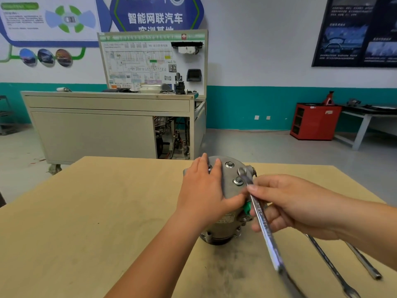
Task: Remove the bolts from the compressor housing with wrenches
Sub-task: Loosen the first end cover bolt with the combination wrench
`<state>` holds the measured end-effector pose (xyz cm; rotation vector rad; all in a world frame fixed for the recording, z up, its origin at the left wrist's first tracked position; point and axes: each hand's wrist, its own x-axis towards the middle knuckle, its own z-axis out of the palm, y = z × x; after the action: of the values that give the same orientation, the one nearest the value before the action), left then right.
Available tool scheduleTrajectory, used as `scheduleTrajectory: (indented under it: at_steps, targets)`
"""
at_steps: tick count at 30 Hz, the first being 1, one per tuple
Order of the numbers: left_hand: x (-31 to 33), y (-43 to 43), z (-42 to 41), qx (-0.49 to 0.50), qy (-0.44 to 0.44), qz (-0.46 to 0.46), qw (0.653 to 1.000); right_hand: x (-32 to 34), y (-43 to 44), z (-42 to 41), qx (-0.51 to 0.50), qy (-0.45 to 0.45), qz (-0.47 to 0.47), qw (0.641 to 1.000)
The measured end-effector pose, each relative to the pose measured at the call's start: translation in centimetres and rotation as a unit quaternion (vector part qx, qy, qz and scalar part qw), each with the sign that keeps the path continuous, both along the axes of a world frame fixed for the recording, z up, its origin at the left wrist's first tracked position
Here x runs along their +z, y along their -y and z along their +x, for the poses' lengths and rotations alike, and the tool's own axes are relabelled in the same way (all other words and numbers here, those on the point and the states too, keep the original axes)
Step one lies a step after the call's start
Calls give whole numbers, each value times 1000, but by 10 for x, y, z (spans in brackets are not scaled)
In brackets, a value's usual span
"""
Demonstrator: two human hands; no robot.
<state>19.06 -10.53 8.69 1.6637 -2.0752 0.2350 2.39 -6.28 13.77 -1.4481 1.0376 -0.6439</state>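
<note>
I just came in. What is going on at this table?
A person is working on a compressor housing standing on the table. The left hand presses flat on its top. The right hand holds a wrench whose far end sits on a bolt near the edge. Two other bolts are still in place. Spare tools lie nearby.

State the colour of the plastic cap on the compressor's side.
Green: the small plastic cap on the grey metal compressor housing, best in head view.
</note>
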Motion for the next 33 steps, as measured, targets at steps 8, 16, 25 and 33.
scheduleTrajectory:
  at_steps: [8,16,25,33]
  targets:
    - [-1,1,-2,9,10,2,1000,-10,1,4,-23,-11,24,999]
    - [0,1,-3,6,11,10,1000,7,12,2,-17,-34,31,999]
    - [0,-3,-3,16,2,-5,1000,24,25,-6,35,-157,10,987]
    - [-1,-2,-1,11,3,8,1000,26,28,-11,68,-258,-30,963]
